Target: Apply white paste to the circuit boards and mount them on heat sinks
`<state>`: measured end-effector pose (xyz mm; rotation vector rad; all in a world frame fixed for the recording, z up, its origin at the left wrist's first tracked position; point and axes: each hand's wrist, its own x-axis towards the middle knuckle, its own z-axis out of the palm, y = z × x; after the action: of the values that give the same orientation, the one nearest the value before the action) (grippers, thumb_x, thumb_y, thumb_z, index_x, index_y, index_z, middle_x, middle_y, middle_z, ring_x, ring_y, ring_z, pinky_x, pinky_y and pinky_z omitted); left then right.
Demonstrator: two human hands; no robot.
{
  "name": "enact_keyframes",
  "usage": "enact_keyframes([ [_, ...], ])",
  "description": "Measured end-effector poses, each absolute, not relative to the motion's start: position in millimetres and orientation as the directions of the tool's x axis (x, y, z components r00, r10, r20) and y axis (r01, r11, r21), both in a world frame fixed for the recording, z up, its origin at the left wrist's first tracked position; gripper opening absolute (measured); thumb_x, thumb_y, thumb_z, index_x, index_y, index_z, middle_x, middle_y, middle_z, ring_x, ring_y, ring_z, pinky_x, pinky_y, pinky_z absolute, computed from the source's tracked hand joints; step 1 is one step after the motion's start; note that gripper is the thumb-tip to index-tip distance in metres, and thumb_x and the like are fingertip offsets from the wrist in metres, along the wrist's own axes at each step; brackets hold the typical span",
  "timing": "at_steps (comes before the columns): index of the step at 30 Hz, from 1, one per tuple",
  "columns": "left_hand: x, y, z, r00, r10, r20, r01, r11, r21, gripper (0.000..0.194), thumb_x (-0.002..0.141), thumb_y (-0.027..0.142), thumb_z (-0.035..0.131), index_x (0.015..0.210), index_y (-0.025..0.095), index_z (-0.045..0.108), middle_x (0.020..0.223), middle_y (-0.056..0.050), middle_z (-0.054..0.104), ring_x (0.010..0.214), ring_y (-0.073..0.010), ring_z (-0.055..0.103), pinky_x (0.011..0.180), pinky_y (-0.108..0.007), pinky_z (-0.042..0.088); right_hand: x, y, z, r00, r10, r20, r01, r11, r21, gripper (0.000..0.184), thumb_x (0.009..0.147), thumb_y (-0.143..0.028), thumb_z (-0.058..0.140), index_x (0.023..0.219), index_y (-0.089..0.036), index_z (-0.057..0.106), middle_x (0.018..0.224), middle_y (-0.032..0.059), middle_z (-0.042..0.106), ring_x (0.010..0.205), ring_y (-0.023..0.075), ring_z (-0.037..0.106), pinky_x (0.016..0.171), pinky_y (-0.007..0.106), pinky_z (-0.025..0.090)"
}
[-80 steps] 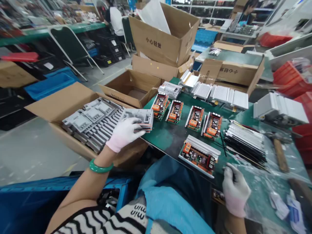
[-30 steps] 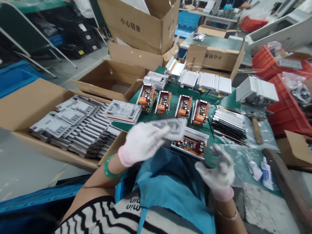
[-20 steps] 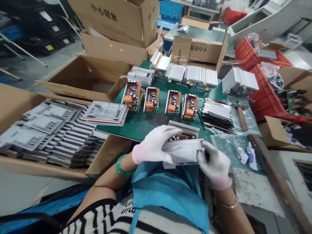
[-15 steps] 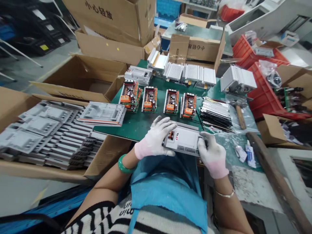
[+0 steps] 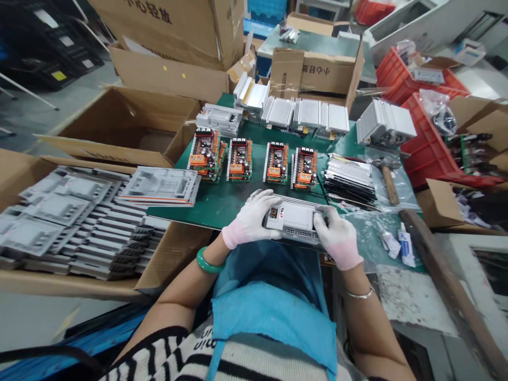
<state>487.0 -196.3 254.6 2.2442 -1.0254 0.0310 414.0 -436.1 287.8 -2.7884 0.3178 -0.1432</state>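
A grey boxy electronics unit (image 5: 297, 218) with a finned metal back lies between my gloved hands at the table's near edge. Its connector sockets face me, and an orange terminal shows at its left end. My left hand (image 5: 257, 217) grips that left end, thumb at the front and fingers over the top. Around the right end, my right hand (image 5: 335, 233) is closed, with fingertips on the top face. Beyond the unit stand several orange-and-green circuit boards (image 5: 277, 163) in a row. A bundle of thin metal strips (image 5: 349, 180) lies past my right hand.
Grey plastic covers (image 5: 161, 185) are stacked left, beside a carton of more covers (image 5: 59, 209). Finned heat sinks (image 5: 309, 114) line the back. On the right are a hammer (image 5: 389, 182), glue tubes (image 5: 405, 246), a long wooden bar (image 5: 452, 286) and red crates (image 5: 424, 143).
Both hands still hold the unit. My right hand has shifted left and slightly up, its fingers now further over the unit's top. The camera view has moved slightly.
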Motion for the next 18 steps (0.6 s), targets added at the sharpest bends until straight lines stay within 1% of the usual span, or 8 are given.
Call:
enact_keyframes([
  [4,487.3,-195.1,252.8,0.686,-0.664,0.297,-0.685,-0.451,0.573,0.087,0.066,0.060,0.078,0.133,0.015,0.046,0.137,-0.017,0.054,0.139,-0.0365,0.039,0.119,-0.055,0.028,412.4,-435.0,286.3,0.972,-0.223,0.075,-0.189,-0.930,-0.314,0.029,0.092,-0.035,0.051,0.111,-0.021,0.067,0.064,0.0010,0.067,0.057,0.0158,0.061,0.057,0.024,0.031],
  [8,487.4,-194.4,251.2,0.685,-0.667,0.292,-0.680,-0.444,0.583,0.088,0.066,0.060,0.079,0.135,0.017,0.045,0.139,-0.017,0.053,0.140,-0.0366,0.037,0.115,-0.054,0.034,410.1,-435.2,282.3,0.969,-0.216,0.120,-0.172,-0.938,-0.301,0.029,0.092,-0.035,0.053,0.114,-0.021,0.067,0.069,0.0015,0.070,0.059,0.0160,0.063,0.056,0.023,0.033],
  [12,487.3,-193.3,250.2,0.670,-0.673,0.313,-0.703,-0.440,0.558,0.088,0.068,0.062,0.078,0.135,0.014,0.045,0.139,-0.018,0.053,0.139,-0.0372,0.038,0.115,-0.054,0.034,408.2,-435.0,276.6,0.960,-0.206,0.190,-0.149,-0.949,-0.277,0.029,0.091,-0.034,0.054,0.113,-0.021,0.068,0.069,0.0027,0.072,0.058,0.0167,0.065,0.056,0.023,0.034],
  [15,487.0,-192.5,248.0,0.665,-0.676,0.318,-0.711,-0.441,0.548,0.089,0.070,0.065,0.075,0.137,0.015,0.045,0.139,-0.018,0.053,0.140,-0.0369,0.038,0.115,-0.054,0.034,406.1,-434.9,271.7,0.943,-0.201,0.264,-0.117,-0.946,-0.303,0.031,0.089,-0.034,0.055,0.113,-0.019,0.069,0.069,0.0033,0.073,0.060,0.0171,0.066,0.056,0.023,0.036],
  [18,486.8,-192.3,244.2,0.664,-0.674,0.324,-0.710,-0.433,0.555,0.090,0.071,0.068,0.073,0.138,0.015,0.044,0.139,-0.018,0.053,0.140,-0.0367,0.038,0.115,-0.053,0.036,404.2,-434.8,267.9,0.932,-0.203,0.301,-0.103,-0.942,-0.319,0.031,0.089,-0.035,0.054,0.112,-0.019,0.069,0.070,0.0037,0.073,0.062,0.0176,0.067,0.057,0.023,0.037],
])
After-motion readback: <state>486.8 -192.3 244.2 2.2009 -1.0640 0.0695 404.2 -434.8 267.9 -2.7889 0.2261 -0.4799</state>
